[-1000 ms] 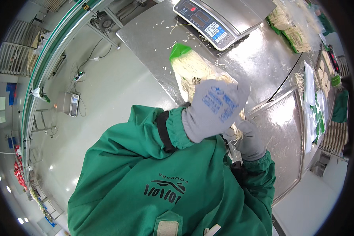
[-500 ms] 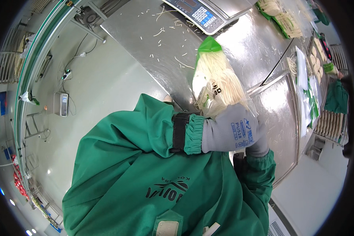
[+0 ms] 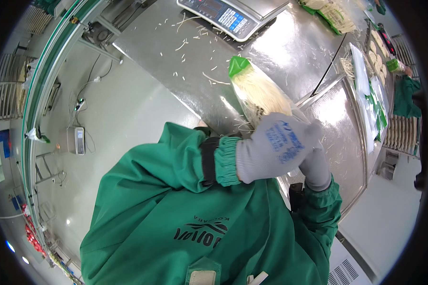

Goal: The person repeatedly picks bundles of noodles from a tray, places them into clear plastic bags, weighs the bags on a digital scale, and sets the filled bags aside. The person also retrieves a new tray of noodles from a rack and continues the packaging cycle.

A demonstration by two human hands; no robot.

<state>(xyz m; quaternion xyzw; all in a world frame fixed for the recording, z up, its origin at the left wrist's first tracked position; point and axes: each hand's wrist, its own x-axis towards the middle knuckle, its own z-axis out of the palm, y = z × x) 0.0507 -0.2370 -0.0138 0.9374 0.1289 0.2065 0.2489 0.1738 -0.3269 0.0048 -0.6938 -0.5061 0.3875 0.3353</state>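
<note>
The clear, green-ended noodle bag [image 3: 262, 89], full of straight pale strands, slants over the steel tabletop [image 3: 152, 50]; the left hand [image 3: 277, 144] clasps its near end; whether the right hand [image 3: 317, 167] grips, I cannot tell.

The person wears a loose, dark-green garment [image 3: 142, 204] with deep creases, a black printed emblem [image 3: 205, 228] across the chest and, below it, a pointed green tab bearing a pale patch [image 3: 203, 277] near a short white strip [image 3: 258, 278]. The left sleeve [image 3: 176, 152] has a black band [image 3: 208, 161] around it and ends in a gathered, elastic cuff [image 3: 227, 161]. The grey left glove [image 3: 271, 145] carries blue print [image 3: 286, 141], slightly blurred, while the right glove [image 3: 316, 167] shows plain grey above a green cuff [image 3: 326, 191].
</note>
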